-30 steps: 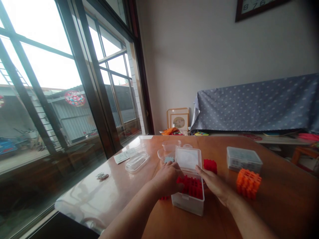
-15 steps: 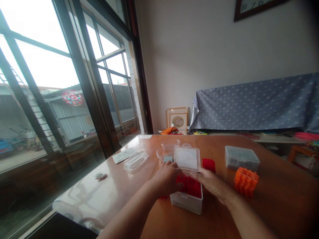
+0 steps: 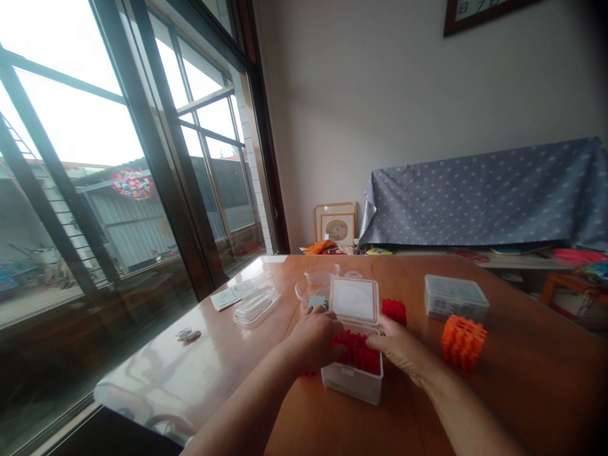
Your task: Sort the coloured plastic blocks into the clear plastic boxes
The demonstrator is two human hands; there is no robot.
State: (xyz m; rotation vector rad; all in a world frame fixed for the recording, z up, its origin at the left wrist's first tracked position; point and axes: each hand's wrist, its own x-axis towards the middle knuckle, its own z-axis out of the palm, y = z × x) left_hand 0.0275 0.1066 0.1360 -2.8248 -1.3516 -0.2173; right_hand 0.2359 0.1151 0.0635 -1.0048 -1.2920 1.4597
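Note:
A clear plastic box stands on the table with its hinged lid tipped back open. Red interlocking plastic pieces fill it, standing in rows. My left hand is closed round the box's left side, its thumb against the red pieces and its fingertips partly hidden. On the other side my right hand grips the box's right edge, thumb laid over the red pieces, other fingers behind the rim. A red block of pieces lies just beyond my right hand.
To the right are an orange block of joined pieces and a closed plastic box. Behind my left hand sits a clear container near a grey piece. Further left lie a clear lid, paper and a small packet.
My right thumb has moved inward from beside the lid hinge onto the red pieces. My left hand stays nearly where it was. The whole view has shifted slightly.

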